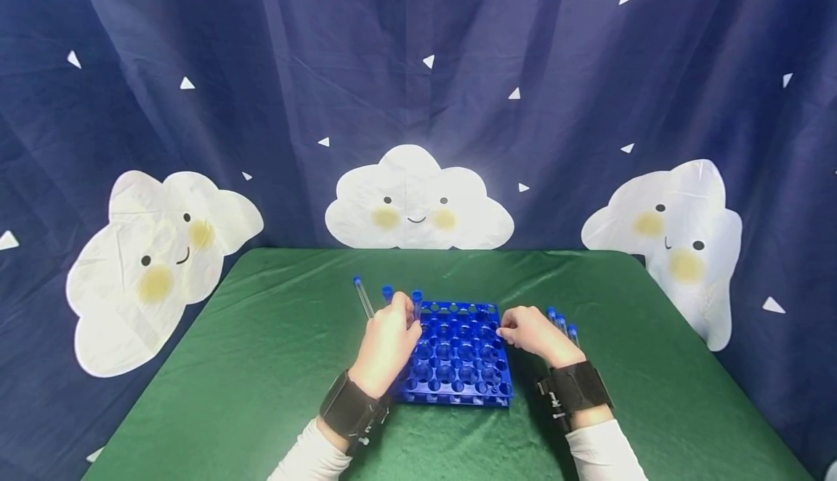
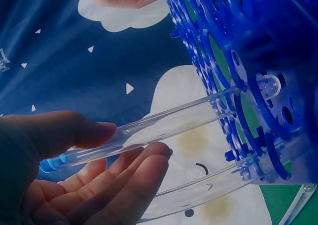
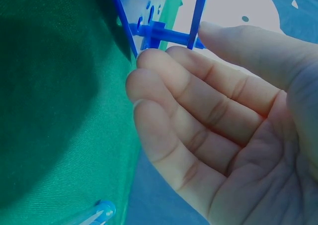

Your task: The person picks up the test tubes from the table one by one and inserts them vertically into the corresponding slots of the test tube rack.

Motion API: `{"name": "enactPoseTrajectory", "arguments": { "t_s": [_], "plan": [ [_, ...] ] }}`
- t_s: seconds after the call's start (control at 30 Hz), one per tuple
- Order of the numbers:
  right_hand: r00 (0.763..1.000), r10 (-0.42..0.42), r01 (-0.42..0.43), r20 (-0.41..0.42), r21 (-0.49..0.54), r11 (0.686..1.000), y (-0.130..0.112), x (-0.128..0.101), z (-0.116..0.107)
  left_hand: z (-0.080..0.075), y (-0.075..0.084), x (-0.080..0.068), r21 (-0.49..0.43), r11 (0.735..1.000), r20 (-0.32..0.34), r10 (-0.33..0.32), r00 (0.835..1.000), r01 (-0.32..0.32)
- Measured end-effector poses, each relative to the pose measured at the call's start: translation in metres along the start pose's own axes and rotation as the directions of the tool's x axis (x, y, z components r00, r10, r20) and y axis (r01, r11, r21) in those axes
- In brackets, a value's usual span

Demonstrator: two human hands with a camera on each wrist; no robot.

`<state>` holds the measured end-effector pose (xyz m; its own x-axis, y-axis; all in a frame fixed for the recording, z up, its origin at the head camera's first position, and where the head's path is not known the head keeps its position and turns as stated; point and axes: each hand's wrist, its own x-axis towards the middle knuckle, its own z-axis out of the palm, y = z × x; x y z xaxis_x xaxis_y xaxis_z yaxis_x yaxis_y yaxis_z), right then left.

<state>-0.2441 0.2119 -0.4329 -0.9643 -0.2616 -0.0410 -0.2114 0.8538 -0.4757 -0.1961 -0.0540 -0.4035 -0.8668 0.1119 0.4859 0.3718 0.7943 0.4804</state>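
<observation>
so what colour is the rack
The rack is blue, best seen in the head view.

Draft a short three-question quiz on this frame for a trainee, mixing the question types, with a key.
1. Multiple choice: which end of the clear tube held by the left hand is at the rack?
A) the blue-capped end
B) the rounded end
C) neither end

2. True or false: every blue-capped tube in view stands in the rack.

3. Fill in the blank: as the person sees it, the right hand is at the rack's ____ side.

Key:
1. B
2. False; three tubes are outside it, on the green table beyond the right hand.
3. right
</observation>
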Motion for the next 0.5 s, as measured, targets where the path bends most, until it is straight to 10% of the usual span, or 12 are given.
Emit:
{"name": "enactPoseTrajectory", "arguments": {
  "t_s": [0.5],
  "plan": [
    [1.000,-0.011,0.011,-0.007,0.002,1.000,0.0014,-0.0001,0.0000,0.0007,-0.0015,-0.0003,0.047,0.999,-0.004,-0.008,1.000,0.008]
  ]
}}
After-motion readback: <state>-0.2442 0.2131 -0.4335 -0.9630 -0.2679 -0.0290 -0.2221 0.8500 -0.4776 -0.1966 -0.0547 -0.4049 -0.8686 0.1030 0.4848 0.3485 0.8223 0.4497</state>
